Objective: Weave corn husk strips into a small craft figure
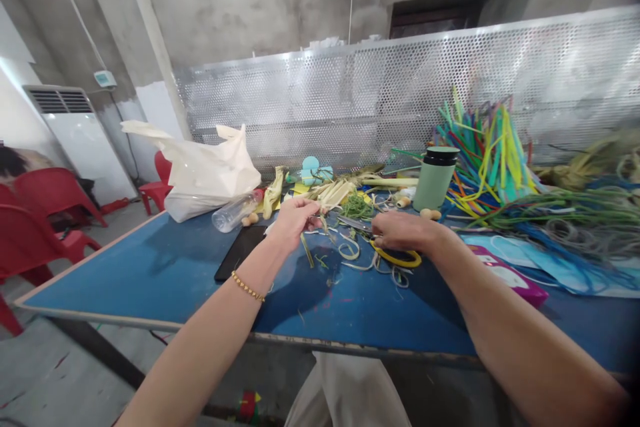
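My left hand (296, 217), with a gold bead bracelet (247, 287) on its wrist, is closed in a pinch on a thin pale plant strip (324, 221). Just beyond its fingertips lies a bundle of pale husk strips (337, 193). My right hand (400, 230) grips a pair of scissors (356, 223); their blades point left toward my left hand, and a yellow handle loop (403, 259) shows below the palm. Between and below the hands, curled pale strips (350, 250) and green scraps lie on the blue table (165, 283). A tangle of green strands (357, 205) sits behind the scissors.
A white plastic bag (213, 170), a clear bottle (233, 213) and a black flat tablet-like object (237, 255) are on the left. Toward the right stand a green tumbler (434, 180), colourful strips (500, 153), a magenta pack (520, 277) and blue masks (510, 250). A perforated metal panel (310, 107) runs behind.
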The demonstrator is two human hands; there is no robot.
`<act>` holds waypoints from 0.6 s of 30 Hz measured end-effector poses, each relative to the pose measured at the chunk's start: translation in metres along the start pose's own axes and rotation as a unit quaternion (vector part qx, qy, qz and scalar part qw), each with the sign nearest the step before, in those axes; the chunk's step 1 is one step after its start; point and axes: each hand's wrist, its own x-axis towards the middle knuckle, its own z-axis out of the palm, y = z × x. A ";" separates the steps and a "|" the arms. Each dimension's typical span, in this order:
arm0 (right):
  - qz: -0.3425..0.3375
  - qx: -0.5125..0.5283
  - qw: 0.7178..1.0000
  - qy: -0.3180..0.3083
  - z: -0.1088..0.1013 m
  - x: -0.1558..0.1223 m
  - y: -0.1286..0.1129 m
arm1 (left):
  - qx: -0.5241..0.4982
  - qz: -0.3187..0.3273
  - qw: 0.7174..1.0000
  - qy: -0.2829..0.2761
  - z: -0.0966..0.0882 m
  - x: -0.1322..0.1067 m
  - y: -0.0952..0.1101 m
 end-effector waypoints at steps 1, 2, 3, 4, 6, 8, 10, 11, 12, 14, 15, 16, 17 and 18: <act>0.016 -0.028 0.999 -0.015 0.001 -0.003 -0.001 | 0.001 0.007 1.000 -0.002 0.001 -0.001 0.000; 0.030 -0.047 0.998 -0.023 0.001 -0.005 -0.003 | 0.004 0.016 1.000 0.000 0.001 -0.001 0.001; 0.041 -0.058 0.997 -0.028 0.001 -0.007 -0.006 | 0.008 0.025 1.000 0.006 0.002 -0.002 0.001; 0.046 -0.063 0.996 -0.033 0.002 -0.009 -0.008 | 0.011 0.035 0.999 0.013 0.003 -0.003 0.002; 0.041 -0.070 0.996 -0.044 0.002 -0.012 -0.011 | 0.011 0.053 0.998 0.025 0.004 -0.004 0.003; 0.030 -0.080 0.995 -0.050 0.003 -0.014 -0.011 | -0.001 0.060 0.998 0.021 0.004 -0.004 0.003; 0.027 -0.085 0.994 -0.058 0.004 -0.015 -0.008 | -0.019 0.057 0.998 0.011 0.003 -0.003 0.003; 0.032 -0.087 0.994 -0.064 0.004 -0.016 -0.006 | -0.027 0.053 0.998 0.007 0.002 -0.002 0.002; 0.038 -0.088 0.993 -0.069 0.004 -0.016 -0.004 | -0.034 0.050 0.998 0.003 0.001 -0.001 0.001; 0.043 -0.088 0.993 -0.072 0.004 -0.017 0.001 | -0.041 0.040 0.998 -0.009 -0.002 0.002 -0.001; 0.043 -0.086 0.993 -0.067 0.004 -0.017 0.003 | -0.042 0.035 0.998 -0.017 -0.004 0.003 -0.002; 0.043 -0.083 0.994 -0.059 0.004 -0.018 0.005 | -0.044 0.030 0.998 -0.025 -0.005 0.005 -0.004; 0.043 -0.080 0.995 -0.046 0.004 -0.018 0.007 | -0.049 0.025 0.998 -0.031 -0.007 0.006 -0.005; 0.044 -0.078 0.996 -0.032 0.005 -0.018 0.009 | -0.055 0.019 0.998 -0.036 -0.008 0.007 -0.006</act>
